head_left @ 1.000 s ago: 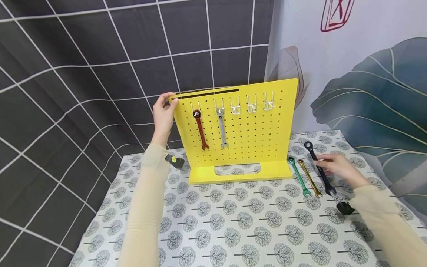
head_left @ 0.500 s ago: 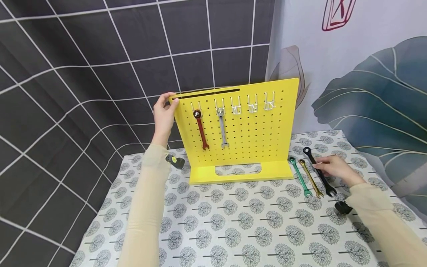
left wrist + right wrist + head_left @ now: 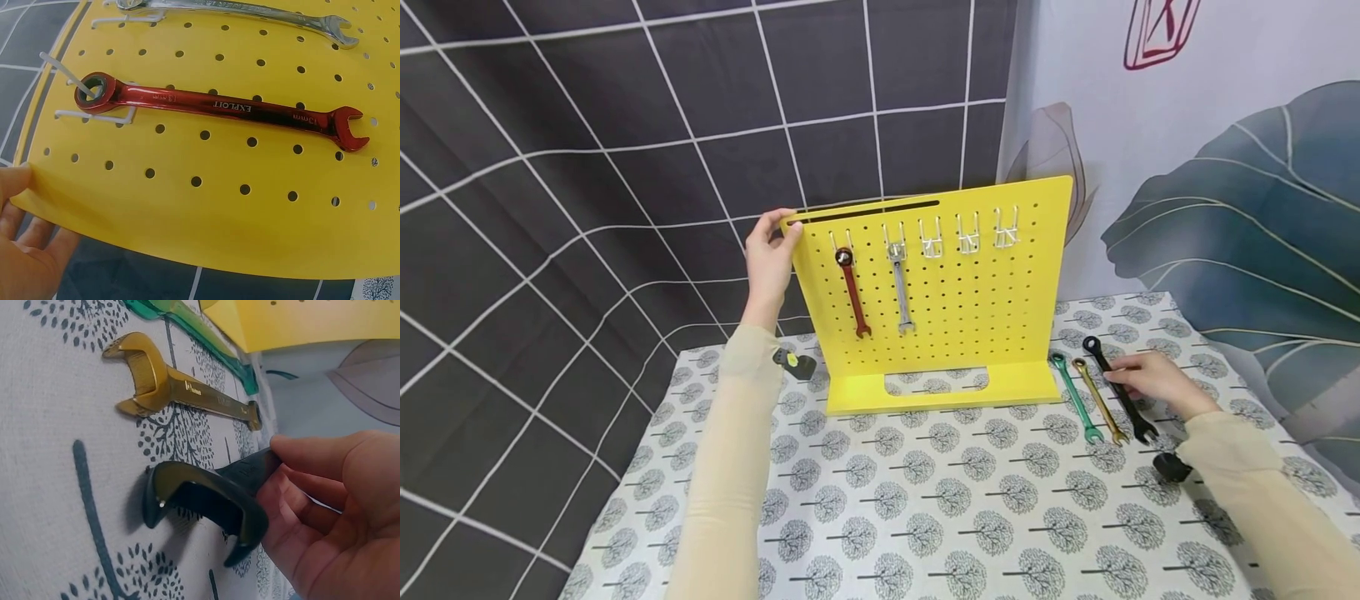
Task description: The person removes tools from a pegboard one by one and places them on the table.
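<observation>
My left hand grips the upper left corner of a yellow pegboard, thumb on its front face. My right hand pinches the shaft of a black combination wrench beside the board. In the right wrist view its open jaw end points at the camera, close to the cloth. Left of it lie a gold wrench and a green wrench. On the board, a red wrench and a silver wrench hang by their ring ends from wire hooks.
Three more white wire hooks stand on the board's upper right, with no tools on them. A tree-patterned cloth covers the table. Behind the board hangs a dark gridded curtain; a leaf-printed backdrop is on the right.
The black wrench's ring end has dropped slightly, and my right hand has shifted a little to the left with it. My left hand stays on the board's corner.
</observation>
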The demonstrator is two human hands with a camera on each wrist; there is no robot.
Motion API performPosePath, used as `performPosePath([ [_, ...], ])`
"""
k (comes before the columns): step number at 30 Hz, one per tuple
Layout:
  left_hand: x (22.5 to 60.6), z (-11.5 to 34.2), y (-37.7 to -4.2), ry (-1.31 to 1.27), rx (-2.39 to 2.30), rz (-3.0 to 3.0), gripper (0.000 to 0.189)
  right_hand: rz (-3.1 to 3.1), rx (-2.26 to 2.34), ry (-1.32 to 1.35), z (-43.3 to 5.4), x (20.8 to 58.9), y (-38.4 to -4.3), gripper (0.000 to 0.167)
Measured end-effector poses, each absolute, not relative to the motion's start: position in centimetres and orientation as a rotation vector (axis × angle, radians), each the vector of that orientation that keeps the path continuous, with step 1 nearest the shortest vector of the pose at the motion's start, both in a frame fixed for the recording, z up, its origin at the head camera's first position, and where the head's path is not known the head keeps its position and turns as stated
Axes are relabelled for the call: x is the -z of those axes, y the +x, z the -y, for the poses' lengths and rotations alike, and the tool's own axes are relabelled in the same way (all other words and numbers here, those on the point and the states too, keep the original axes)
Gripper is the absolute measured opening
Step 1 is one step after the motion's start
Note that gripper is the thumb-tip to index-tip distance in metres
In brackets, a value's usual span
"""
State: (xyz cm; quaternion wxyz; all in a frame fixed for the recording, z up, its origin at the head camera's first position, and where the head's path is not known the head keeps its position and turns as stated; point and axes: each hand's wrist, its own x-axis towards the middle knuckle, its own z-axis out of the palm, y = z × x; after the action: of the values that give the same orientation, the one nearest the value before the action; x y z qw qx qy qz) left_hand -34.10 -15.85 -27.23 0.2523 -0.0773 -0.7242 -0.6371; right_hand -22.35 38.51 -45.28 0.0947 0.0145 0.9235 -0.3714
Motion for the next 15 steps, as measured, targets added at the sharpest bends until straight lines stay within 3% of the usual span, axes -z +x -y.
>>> performPosePath([
  [15, 26.95, 16.15, -34.12, -0.215, 1.730, 1.960, 0.020, -2.755, 1.071, 0.037, -38.05, 45.03, -22.55, 0.058],
])
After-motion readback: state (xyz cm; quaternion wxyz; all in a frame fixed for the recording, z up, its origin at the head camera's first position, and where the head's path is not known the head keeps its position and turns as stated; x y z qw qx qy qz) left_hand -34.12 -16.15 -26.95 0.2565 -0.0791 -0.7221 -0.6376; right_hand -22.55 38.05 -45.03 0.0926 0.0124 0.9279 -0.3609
